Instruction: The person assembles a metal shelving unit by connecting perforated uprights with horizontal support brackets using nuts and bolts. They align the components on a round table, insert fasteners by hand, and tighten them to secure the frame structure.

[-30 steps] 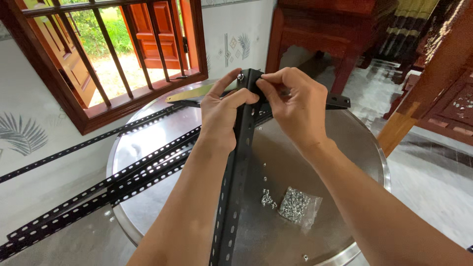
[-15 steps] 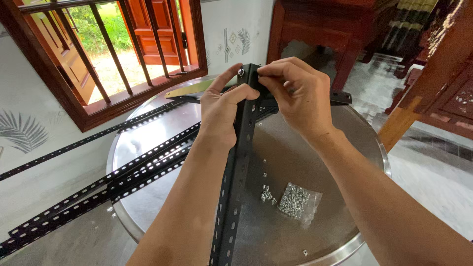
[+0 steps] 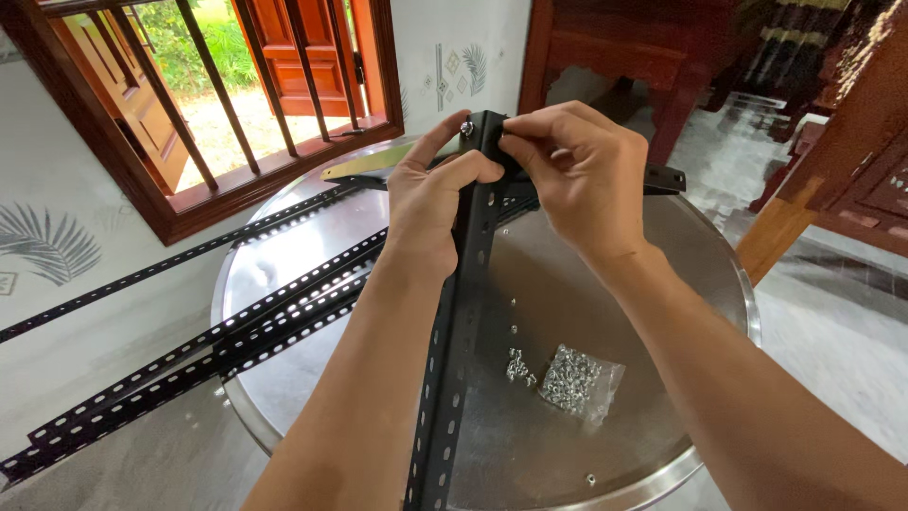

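I hold a long black slotted angle bar that runs from the bottom of the view up to my hands. My left hand grips its upper end, thumb beside a silver bolt at the tip. My right hand pinches the same top end from the right side, fingers closed on the metal. A short black bracket piece sticks out to the right behind that hand. Below lies a round shiny metal table.
Several more black slotted bars lie across the table's left side and out over the floor. A clear bag of small screws and loose nuts rest on the table. A barred wooden window is at left, dark wooden furniture at right.
Both hands stay on the bar's top end; my right fingers have shifted slightly on it. The view has drifted a little, so the table sits slightly more to the right.
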